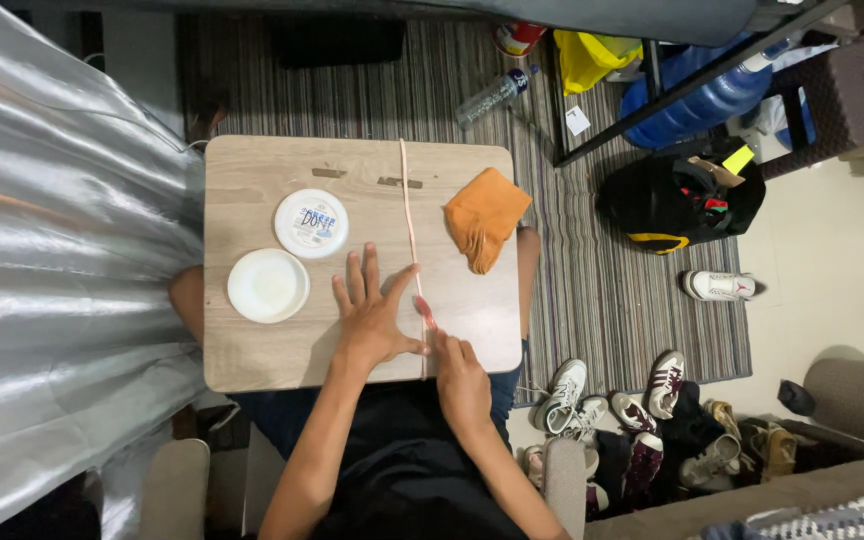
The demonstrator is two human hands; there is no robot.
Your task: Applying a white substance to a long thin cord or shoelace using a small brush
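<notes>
While our left hand [370, 318] lies spread flat mid-frame, we pinch the pink strip [411, 232].
Our right hand [460, 378] nips its lower end on the lap table [252, 360]; it looks light and limp, best held by the ends.

- On the small table [252, 350]: two round lids side by side toward the left, printed lid [311, 223] farther away, plain lid [268, 285] nearer and slightly left.
- Down the table's middle, far edge to near edge: thin strip [408, 210].
- Right of the strip, at the far right corner: folded cloth [485, 217].
- Flat on the table, just left of the strip: left hand [372, 315].
- At the near edge, on the strip's near end: right hand [460, 378].
- On the rug [602, 290] beyond the table: plastic bottle [492, 97].
- Well right of the table: bag [682, 195]; nearer, shoes [642, 410] on the floor.
</notes>
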